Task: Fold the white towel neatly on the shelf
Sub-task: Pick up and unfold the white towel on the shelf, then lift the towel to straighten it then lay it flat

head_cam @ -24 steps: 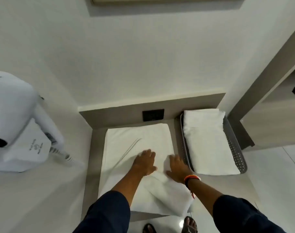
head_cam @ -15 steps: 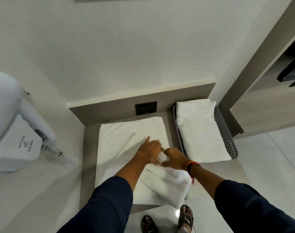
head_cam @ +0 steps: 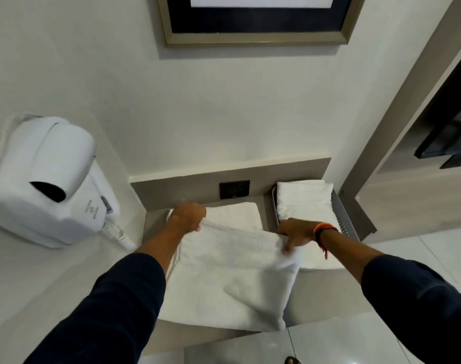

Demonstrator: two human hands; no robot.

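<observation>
We have the white towel (head_cam: 232, 271) on the shelf (head_cam: 321, 298), left of the tray (head_cam: 342, 214). Left hand (head_cam: 188, 215) and right hand (head_cam: 295, 231) pinch its far fold's corners. Soft, light, floppy: grip corners.

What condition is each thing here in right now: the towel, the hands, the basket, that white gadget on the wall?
white towel: on the shelf, one layer lifted over the rest, fold unfinished.
left hand: gripping the towel's edge.
right hand: gripping the towel's edge.
basket: holds another folded towel.
hair dryer: docked in its wall holder.
</observation>
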